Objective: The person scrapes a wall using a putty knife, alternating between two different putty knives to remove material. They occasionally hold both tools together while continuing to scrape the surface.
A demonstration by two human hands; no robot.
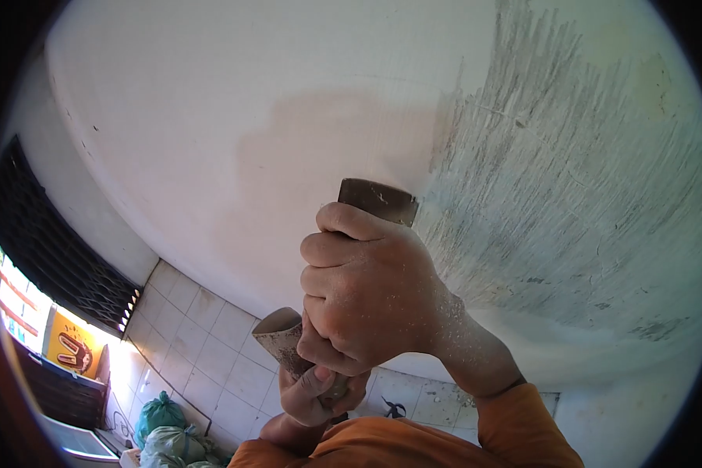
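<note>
My right hand (374, 300) is wrapped round a scraper whose wide dark blade (378, 200) rises above the fist, close to or against the pale wall (195, 140). White dust covers the hand and wrist. Below it, my left hand (320, 394) is closed round a second tool with a flared, dirty brownish blade (281, 335) that points up to the left. The two hands are close together, and the fists hide both handles. Right of the dark blade, the wall has a rough grey streaked area (554, 187); a smoother, faintly pinkish patch lies to the left.
A tiled floor (199, 343) lies below the wall. At the lower left are green and whitish bags (160, 413), a yellow picture panel (74, 343) and a dark folding grille (54, 242). A small dark object (394, 407) rests on the floor beyond my body.
</note>
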